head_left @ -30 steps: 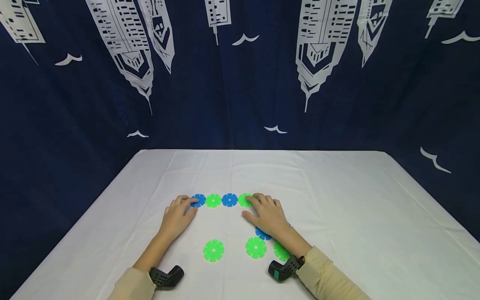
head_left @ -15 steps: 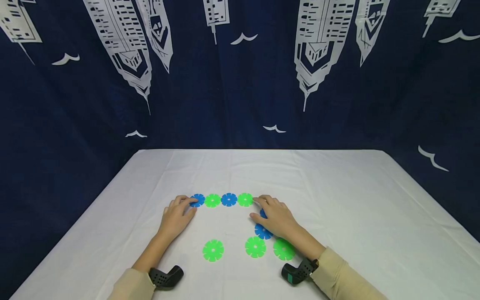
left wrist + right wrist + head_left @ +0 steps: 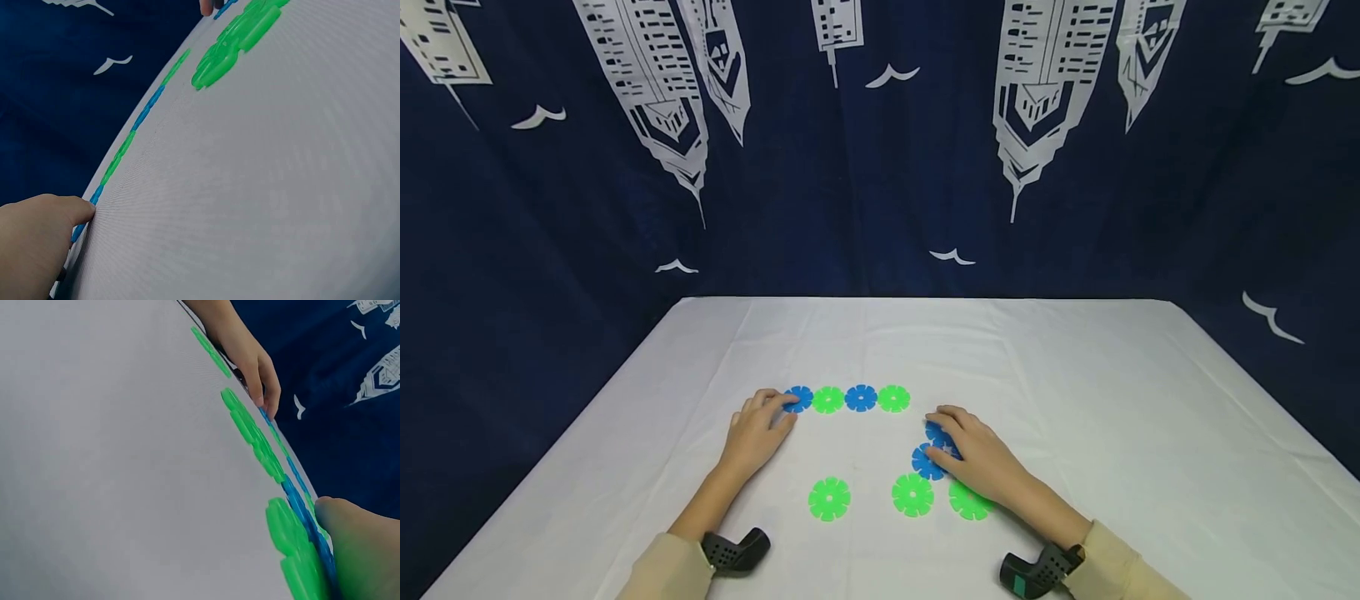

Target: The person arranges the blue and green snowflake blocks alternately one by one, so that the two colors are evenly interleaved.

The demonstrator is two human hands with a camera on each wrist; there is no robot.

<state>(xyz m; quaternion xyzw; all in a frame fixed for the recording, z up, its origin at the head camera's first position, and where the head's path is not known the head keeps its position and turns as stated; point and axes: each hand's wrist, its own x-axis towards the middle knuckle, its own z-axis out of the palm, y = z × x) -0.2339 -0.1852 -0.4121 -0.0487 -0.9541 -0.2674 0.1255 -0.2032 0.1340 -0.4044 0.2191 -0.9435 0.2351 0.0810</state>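
Four-piece aside, a row of slotted plastic discs lies on the table: a blue disc (image 3: 802, 402) at the left end, then a green disc (image 3: 828, 400), a blue disc (image 3: 861, 398) and a green disc (image 3: 894, 398). My left hand (image 3: 757, 433) rests its fingertips on the left-end blue disc. To the right, my right hand (image 3: 981, 454) reaches over blue discs, its thumb and forefinger apart. One blue disc (image 3: 925, 462) shows beside the thumb, another blue disc (image 3: 934, 432) under the fingers; the palm hides part of them.
Closer to me lie three green discs: a left green disc (image 3: 829, 499), a middle green disc (image 3: 913, 496) and a right green disc (image 3: 968, 502) partly under the right hand. A white cloth (image 3: 1075, 375) covers the table; a dark blue curtain (image 3: 850, 183) hangs behind.
My right hand has left the green disc at the row's right end and moved right and toward me, over the blue discs. The left hand has stayed in place.
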